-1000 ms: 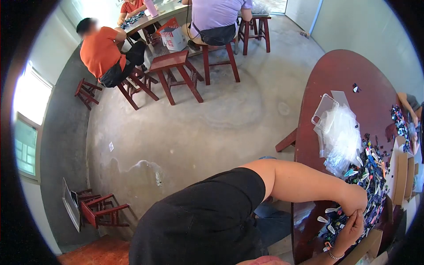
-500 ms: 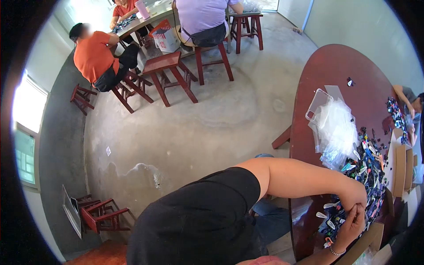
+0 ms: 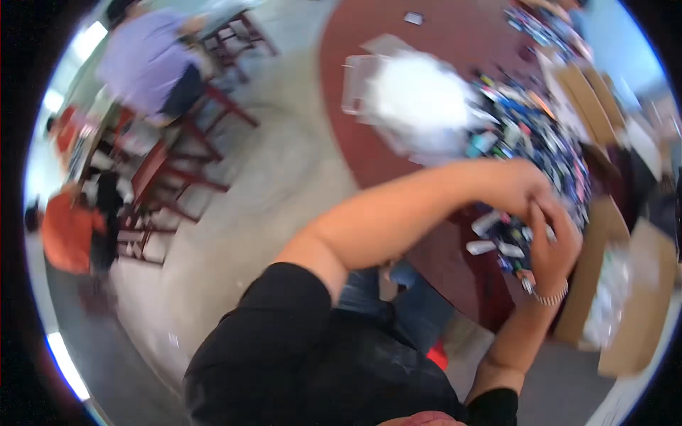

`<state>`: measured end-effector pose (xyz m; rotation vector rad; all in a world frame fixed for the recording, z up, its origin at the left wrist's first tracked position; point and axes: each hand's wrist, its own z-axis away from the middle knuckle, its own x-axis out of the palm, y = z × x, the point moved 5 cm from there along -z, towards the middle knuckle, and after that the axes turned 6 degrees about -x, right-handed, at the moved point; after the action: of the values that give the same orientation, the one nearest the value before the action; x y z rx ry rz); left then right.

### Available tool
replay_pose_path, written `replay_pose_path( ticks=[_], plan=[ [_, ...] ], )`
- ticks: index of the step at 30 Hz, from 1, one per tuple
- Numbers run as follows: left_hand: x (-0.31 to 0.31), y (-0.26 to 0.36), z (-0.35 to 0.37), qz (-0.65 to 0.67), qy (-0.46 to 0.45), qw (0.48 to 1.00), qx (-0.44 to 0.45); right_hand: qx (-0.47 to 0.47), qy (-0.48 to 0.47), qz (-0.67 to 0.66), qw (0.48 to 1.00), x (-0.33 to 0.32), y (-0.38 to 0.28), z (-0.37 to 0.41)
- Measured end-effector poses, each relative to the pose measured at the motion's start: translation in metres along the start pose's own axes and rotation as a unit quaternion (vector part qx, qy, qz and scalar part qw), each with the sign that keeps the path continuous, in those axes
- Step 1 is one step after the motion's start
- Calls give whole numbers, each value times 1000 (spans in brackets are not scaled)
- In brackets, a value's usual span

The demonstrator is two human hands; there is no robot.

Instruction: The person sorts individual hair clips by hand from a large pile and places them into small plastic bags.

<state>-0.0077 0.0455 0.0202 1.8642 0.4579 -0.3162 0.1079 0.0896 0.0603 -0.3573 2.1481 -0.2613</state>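
Note:
My left hand [image 3: 522,184] and my right hand [image 3: 558,245], the one with a beaded bracelet [image 3: 550,295], meet at the fingertips over the near side of a pile of small multicoloured hair clips [image 3: 543,135]. Both hands are closed in a pinch. Whatever sits between the fingers is hidden and blurred. A few white clips [image 3: 482,247] lie at the pile's near edge, below my left wrist. Beyond my left forearm, a heap of clear plastic bags [image 3: 419,99] rests on the dark red table [image 3: 383,167].
An open cardboard box [image 3: 643,302] with clear plastic inside stands right of my right hand. More cardboard [image 3: 586,99] lies beyond the pile. A co-worker's arm [image 3: 547,8] reaches in at the far end. Seated people [image 3: 145,64] and wooden stools [image 3: 217,117] are to the left.
The view has swung to the right, so the table and pile appear further left and the picture is blurred. My hands stay together over the clips, with the fingertips still touching.

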Motion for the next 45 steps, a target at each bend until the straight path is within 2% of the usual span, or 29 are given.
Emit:
replay_pose_path(
  ticks=[1,2,3,5,10,12,13,14,16,18,19,20,22,23,24,26,30,32,36,38,45],
  plan=[
    [-2,0,3,14,-1,997,-81,5,19,-21,1000,-1,0,-2],
    [0,-10,1,-27,8,996,-86,4,40,-46,998,-3,0,-2],
    [4,-16,1,-1,-7,997,-78,20,33,-39,998,-3,5,0],
    [6,-9,4,51,-36,989,-137,27,36,-58,997,-4,10,2],
    [11,-12,4,74,-56,987,-135,13,58,-96,994,-11,9,3],
    [8,-19,3,132,-14,980,-149,22,91,-112,989,-17,8,3],
    [1,-16,5,100,24,982,-160,43,139,-107,983,-23,11,4],
    [0,-17,4,99,22,982,-159,63,186,-103,975,-29,14,7],
    [-17,-23,6,24,154,967,-201,87,181,-113,973,-33,21,11],
    [-23,-25,7,45,173,962,-207,54,-26,-67,996,-18,22,10],
    [-24,-30,8,53,188,957,-216,27,-91,-60,994,-7,24,13],
    [-26,-34,8,60,203,951,-225,25,-90,-61,994,-3,23,14],
    [-25,-34,8,63,205,953,-213,-30,-164,-17,986,11,9,14],
    [-24,-34,8,59,201,956,-207,-15,-192,-10,981,13,8,14],
    [-23,-31,7,54,196,958,-202,-17,-192,-9,981,14,8,16],
    [-24,-29,7,42,192,959,-205,-22,-223,72,972,20,13,21],
    [-22,-29,7,27,181,961,-207,-13,-245,78,966,21,13,20],
    [-20,-30,7,40,179,961,-208,26,-269,74,960,23,12,20],
    [-19,-29,7,42,172,961,-210,19,-274,90,957,26,12,20],
    [-19,-28,7,43,172,962,-206,-19,-257,72,964,27,11,20],
    [-19,-28,7,19,167,966,-198,5,-240,46,970,31,20,22]
  ],
)
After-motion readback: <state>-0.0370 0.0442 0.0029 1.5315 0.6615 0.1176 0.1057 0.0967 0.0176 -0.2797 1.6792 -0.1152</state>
